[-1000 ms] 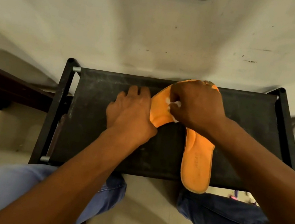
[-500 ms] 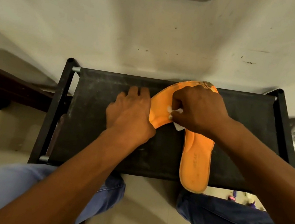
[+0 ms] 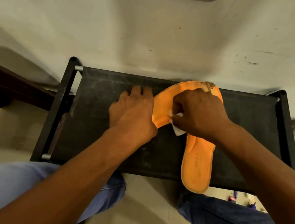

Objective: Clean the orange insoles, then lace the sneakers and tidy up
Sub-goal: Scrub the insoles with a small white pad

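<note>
Since a moment ago the right hand (image 3: 199, 112), pinching a crumpled white tissue (image 3: 177, 125), has slid nearer along the bent orange foam insole (image 3: 198, 159) lying right on the black fabric-topped counter (image 3: 98, 142), and if the left hand (image 3: 132, 113), pressing its raised edge, slips, it could spring away.

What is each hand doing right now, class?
Left hand: open, pressing the orange insole flat.
Right hand: closed, gripping a white wipe.
</note>
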